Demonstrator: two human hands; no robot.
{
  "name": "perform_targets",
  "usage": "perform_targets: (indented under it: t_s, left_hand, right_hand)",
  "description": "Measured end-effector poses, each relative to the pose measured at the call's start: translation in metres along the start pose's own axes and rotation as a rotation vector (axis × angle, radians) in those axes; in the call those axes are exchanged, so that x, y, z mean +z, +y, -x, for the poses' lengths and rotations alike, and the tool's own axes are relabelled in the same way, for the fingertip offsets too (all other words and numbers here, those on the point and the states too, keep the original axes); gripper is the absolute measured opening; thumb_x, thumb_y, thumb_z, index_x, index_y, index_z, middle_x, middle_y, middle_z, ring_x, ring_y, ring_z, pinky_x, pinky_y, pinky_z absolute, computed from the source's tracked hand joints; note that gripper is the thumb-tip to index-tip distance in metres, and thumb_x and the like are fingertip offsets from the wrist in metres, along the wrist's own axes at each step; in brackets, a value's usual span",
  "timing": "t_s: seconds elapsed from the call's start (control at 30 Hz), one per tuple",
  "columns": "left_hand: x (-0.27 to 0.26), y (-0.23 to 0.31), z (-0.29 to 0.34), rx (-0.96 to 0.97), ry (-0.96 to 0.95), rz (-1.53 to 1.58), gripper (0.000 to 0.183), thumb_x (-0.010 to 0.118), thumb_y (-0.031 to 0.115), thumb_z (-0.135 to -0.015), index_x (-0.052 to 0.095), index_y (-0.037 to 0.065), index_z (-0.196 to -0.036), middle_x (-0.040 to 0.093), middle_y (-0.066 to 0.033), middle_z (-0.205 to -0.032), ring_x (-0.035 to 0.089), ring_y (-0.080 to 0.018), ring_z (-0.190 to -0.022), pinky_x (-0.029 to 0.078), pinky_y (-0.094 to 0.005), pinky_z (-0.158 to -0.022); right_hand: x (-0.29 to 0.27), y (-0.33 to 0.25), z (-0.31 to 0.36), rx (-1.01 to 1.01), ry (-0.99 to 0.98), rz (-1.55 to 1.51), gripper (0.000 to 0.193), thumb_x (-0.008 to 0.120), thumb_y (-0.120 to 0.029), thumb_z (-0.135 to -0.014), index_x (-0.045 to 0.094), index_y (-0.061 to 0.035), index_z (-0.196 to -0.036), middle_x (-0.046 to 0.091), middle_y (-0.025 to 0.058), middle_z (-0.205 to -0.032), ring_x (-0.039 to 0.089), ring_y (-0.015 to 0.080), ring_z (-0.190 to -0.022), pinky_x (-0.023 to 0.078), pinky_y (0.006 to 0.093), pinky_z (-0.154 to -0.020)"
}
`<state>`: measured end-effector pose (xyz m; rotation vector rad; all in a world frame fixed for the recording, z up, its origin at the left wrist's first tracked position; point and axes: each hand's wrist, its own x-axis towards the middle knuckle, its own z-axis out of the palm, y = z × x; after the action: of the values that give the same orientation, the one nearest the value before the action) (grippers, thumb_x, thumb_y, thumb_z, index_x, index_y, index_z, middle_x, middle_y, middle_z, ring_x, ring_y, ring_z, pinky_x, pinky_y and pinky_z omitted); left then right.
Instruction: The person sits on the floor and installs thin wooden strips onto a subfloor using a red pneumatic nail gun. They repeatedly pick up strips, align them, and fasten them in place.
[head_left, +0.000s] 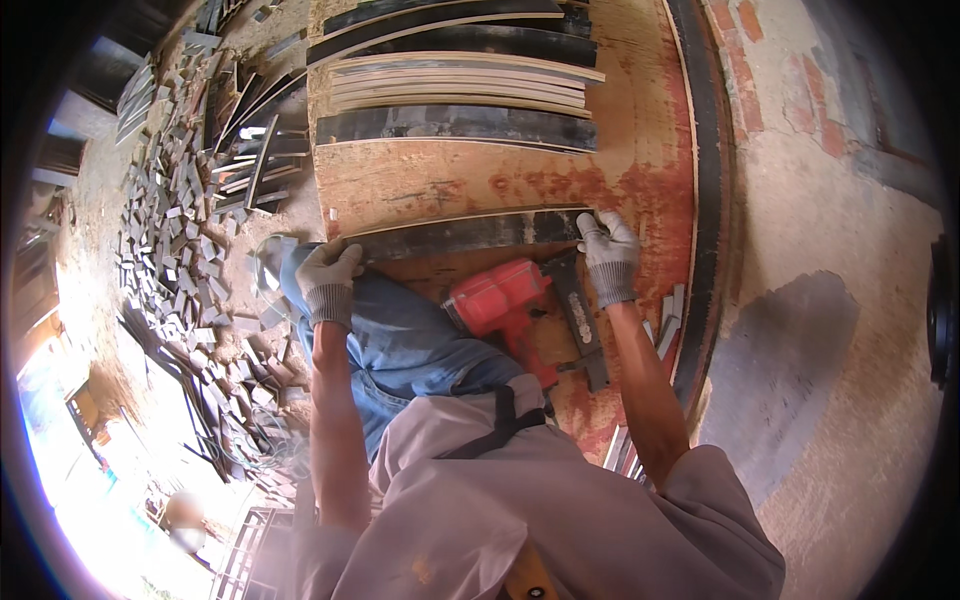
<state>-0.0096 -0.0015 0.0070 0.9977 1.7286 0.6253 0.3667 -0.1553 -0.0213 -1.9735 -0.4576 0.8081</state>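
A long dark-faced plywood strip [465, 232] spans the space in front of me, slightly bowed in this view. My left hand [330, 268], in a grey knit glove, grips its left end just above my knee. At the other end, my gloved right hand [608, 245] has its thumb and fingers closed on the strip. Just below it lies a red nail gun [500, 295] with a long black magazine [577, 310], between my leg and right forearm; neither hand touches it.
Beyond the strip, several dark plywood strips [455, 122] lie stacked on the reddish-brown wooden board [420, 180]. Small offcut blocks [185, 240] cover the floor on the left. A long dark edge piece [712, 190] runs along the board's right side. Light-coloured narrow strips [668, 325] lie near my right forearm.
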Motion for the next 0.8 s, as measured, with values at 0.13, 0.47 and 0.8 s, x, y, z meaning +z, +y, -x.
perform_targets:
  t_s: [0.13,0.47,0.8]
  left_hand:
    - [-0.003,-0.011,-0.007,0.049,0.017,-0.04,0.027,0.077,0.007,-0.084,0.07,-0.009,-0.106,0.073,-0.0116,-0.086,0.068,-0.0153,-0.067,0.055,-0.0239,-0.061]
    - [0.097,0.033,0.039,0.901,-0.069,-0.673,0.023,0.072,0.022,-0.078,0.075,0.018,-0.101,0.072,-0.0057,-0.103,0.063,-0.0272,-0.108,0.031,-0.0494,-0.115]
    - [0.124,0.043,0.035,0.743,-0.138,-0.521,0.014,0.079,0.024,-0.069,0.076,0.015,-0.079,0.07,-0.0055,-0.075,0.066,-0.0245,-0.082,0.049,-0.0377,-0.085]
  right_hand:
    - [0.007,-0.012,0.0,0.046,-0.001,-0.05,0.017,0.077,-0.016,-0.09,0.071,-0.0026,-0.099,0.069,0.0006,-0.08,0.06,0.0059,-0.064,0.052,0.0217,-0.052]
    - [0.011,-0.014,-0.004,0.072,0.102,0.012,0.013,0.079,-0.007,-0.083,0.072,0.0012,-0.089,0.069,0.0019,-0.069,0.057,0.0061,-0.061,0.046,0.0273,-0.055]
    - [-0.003,-0.03,0.016,-0.267,0.087,0.169,0.033,0.076,-0.014,-0.088,0.065,0.0049,-0.112,0.071,0.0177,-0.094,0.07,0.022,-0.079,0.055,0.0343,-0.068]
